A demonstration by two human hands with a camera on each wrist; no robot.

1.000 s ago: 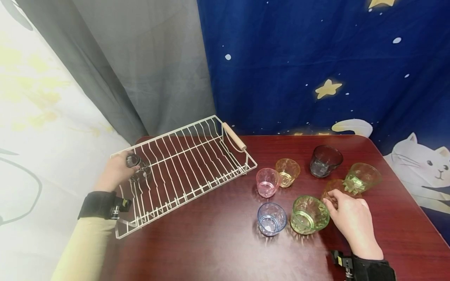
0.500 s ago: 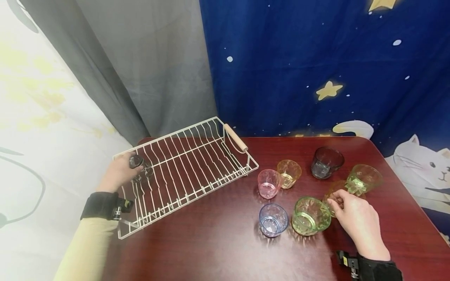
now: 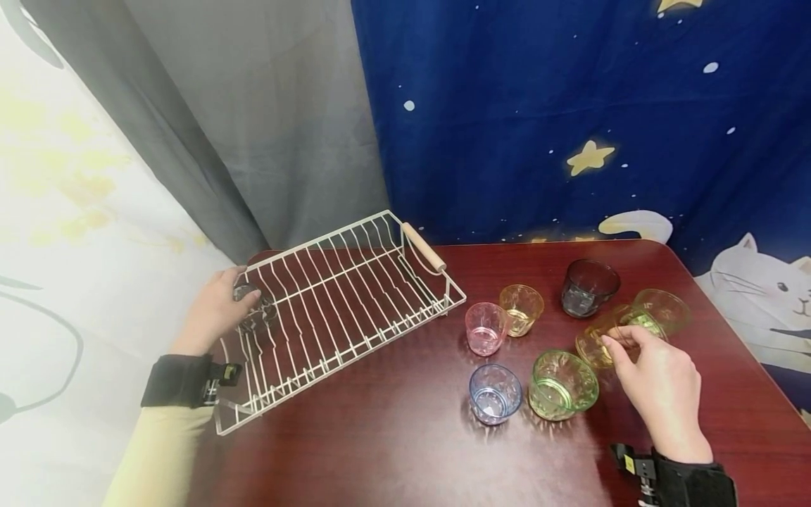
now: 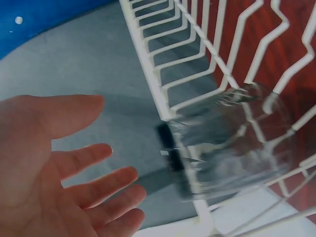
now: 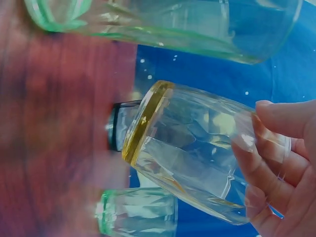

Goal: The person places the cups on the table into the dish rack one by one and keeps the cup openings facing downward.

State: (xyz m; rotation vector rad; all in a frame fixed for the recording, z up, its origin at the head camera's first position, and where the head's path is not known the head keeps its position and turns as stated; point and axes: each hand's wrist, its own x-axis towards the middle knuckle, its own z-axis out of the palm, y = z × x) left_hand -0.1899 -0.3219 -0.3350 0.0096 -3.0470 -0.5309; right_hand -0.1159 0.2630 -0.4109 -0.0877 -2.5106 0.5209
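A dark clear glass stands bottom-up in the left corner of the white wire dish rack. Close beside it, my left hand has its fingers spread apart, with a gap between them and the glass. At the right of the table my right hand pinches a yellow glass by its rim, thumb on one side and fingers on the other. This glass is tilted, its thick amber base facing the table. Around it stand a green glass, a light green glass and a dark glass.
Left of the green glass are a blue glass, a pink glass and a small yellow glass. The rack has a wooden handle at its right end. Curtains hang behind the red-brown table.
My left hand has let go of the dark glass, its fingers loosening away from it. The right hand has raised and tilted the yellow glass.
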